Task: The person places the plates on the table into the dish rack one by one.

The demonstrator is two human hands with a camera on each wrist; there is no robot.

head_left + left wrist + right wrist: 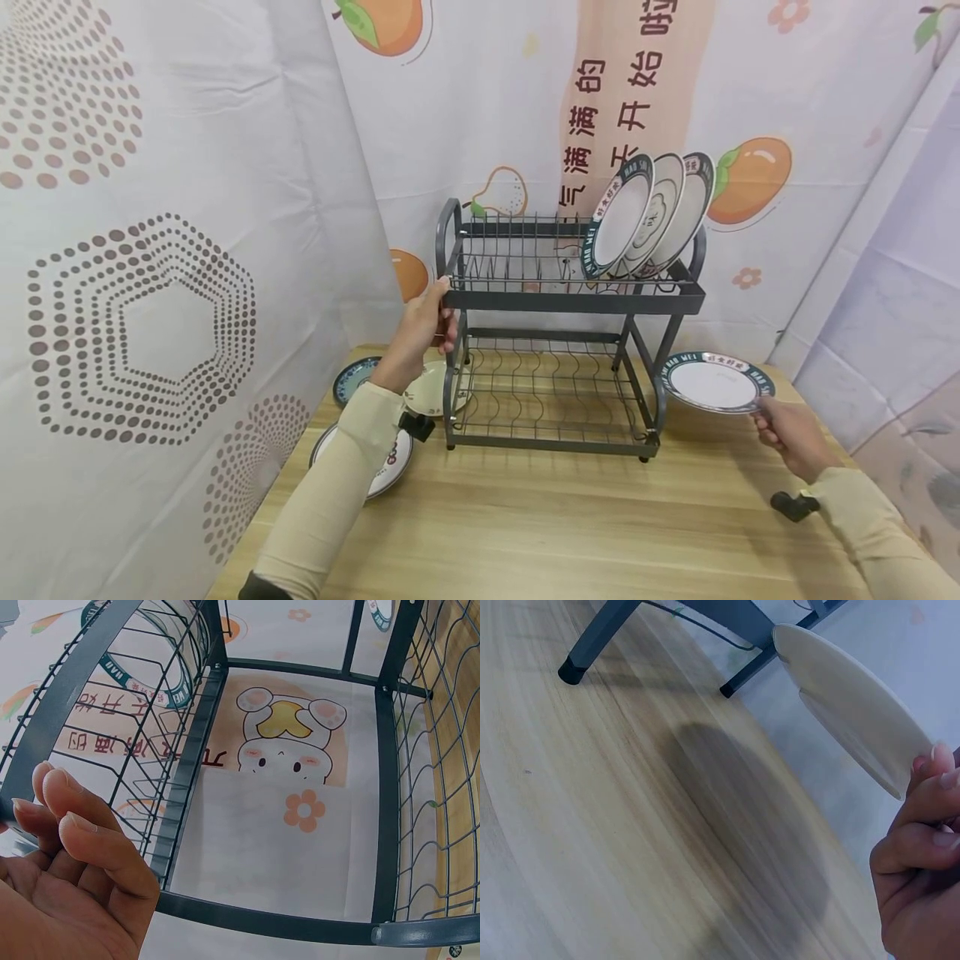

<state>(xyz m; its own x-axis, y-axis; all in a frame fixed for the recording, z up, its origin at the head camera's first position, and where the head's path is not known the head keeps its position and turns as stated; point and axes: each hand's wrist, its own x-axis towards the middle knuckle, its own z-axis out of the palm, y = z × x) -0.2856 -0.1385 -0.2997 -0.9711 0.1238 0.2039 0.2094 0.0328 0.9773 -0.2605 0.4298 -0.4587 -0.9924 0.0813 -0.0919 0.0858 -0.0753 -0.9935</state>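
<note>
A two-tier dark metal dish rack (573, 302) stands on the wooden table. The left hand (420, 337) grips the left front corner of its upper tier, thumb on top; the left wrist view shows that hand's curled fingers (97, 840) beside the dark frame. Raised above the table right of the rack, a white plate with a green lettered rim (712, 382) is pinched at its edge by the right hand (795, 437). The right wrist view shows the underside of this plate (855, 697). Several plates (618, 217) lean upright at the upper tier's right end.
Left of the rack, a blue-patterned plate (352, 380), a cream plate (427, 392) and a white plate with red marks (382, 475) lie on the table (525, 525). Printed curtains (465, 100) hang behind and at both sides. The lower tier (547, 387) holds no plates.
</note>
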